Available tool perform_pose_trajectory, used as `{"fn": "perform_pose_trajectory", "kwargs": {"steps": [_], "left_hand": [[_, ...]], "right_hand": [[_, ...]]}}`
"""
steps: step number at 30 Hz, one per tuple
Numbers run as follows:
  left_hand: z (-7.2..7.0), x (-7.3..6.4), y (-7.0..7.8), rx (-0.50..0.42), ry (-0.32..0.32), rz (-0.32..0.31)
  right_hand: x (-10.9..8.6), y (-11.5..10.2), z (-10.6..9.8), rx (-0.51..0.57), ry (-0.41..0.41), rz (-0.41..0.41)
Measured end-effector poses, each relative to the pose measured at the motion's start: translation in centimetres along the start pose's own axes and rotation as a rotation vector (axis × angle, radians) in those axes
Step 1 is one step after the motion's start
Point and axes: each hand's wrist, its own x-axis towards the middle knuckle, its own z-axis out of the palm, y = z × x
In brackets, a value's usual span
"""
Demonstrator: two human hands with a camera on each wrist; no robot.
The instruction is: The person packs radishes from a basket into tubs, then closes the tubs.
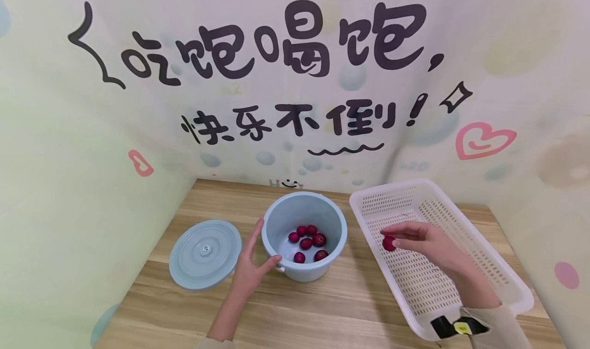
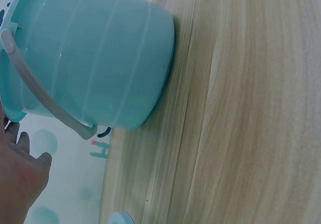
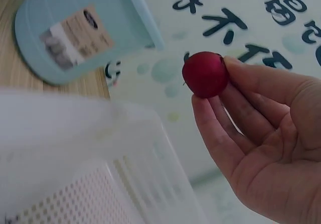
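Observation:
My right hand (image 1: 426, 244) pinches a dark red plum (image 3: 205, 74) between thumb and fingertips, above the white basket (image 1: 405, 305). In the right wrist view the plum is held up clear of the basket. My left hand (image 1: 251, 267) is at the left side of a light blue bucket (image 1: 304, 273), its fingers spread along the rim and thumb at the front edge. Several red plums (image 1: 306, 244) lie on the bucket's floor. The left wrist view shows the bucket's grey handle (image 2: 45, 96) hanging down its outside; most of the left hand is cut off there.
A round light blue lid (image 1: 205, 254) lies on the wooden table (image 1: 332, 313) left of the bucket. The long perforated basket stands at the right. Behind the table rises a pale printed wall (image 1: 258, 93) with black lettering; side walls close both ends.

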Motion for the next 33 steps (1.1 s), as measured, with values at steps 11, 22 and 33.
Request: {"fn": "perform_pose_trajectory", "kwargs": {"steps": [11, 22, 33], "left_hand": [[0.1, 0.3, -0.1, 0.003, 0.000, -0.001], [-0.5, -0.5, 0.3, 0.052, -0.023, 0.004], [-2.6, 0.3, 0.7, 0.041, 0.011, 0.028]], "right_hand": [[5.2, -3.1, 5.2, 0.068, 0.032, -0.047], [6.9, -4.7, 10.9, 0.153, 0.043, -0.011], [8.5, -8.1, 16.0, 0.272, -0.003, -0.143]]}}
